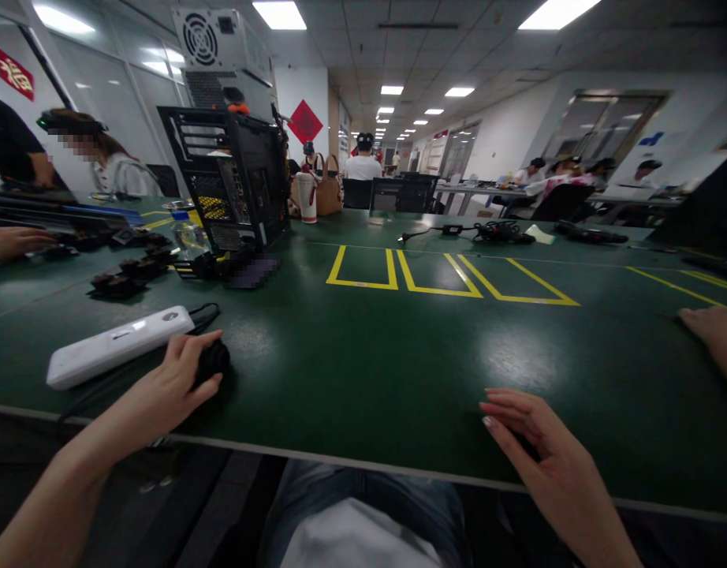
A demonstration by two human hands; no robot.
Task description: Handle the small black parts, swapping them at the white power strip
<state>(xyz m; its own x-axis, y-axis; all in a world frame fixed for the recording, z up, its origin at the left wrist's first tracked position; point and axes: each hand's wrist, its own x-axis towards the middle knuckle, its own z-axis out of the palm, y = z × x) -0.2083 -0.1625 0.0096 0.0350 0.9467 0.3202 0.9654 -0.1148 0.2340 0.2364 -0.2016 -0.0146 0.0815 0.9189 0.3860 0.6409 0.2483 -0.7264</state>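
Note:
My left hand (177,379) is closed around a small black object (213,361), likely a plug, on the dark green table (369,355) near its front edge. Just left of it lies a white power strip (118,345) with a black cable running off behind it. My right hand (532,446) rests on the table at the lower right with its fingers stretched out flat and together, holding nothing. Part of it covers a dark spot I cannot make out.
An open black computer case (233,177) stands at the back left with small black parts (127,276) beside it. Yellow tape rectangles (434,276) mark the middle. Another person's hand (718,339) rests at the right edge, another person's hand (14,241) at the left. A power adapter with cable (487,231) lies far back.

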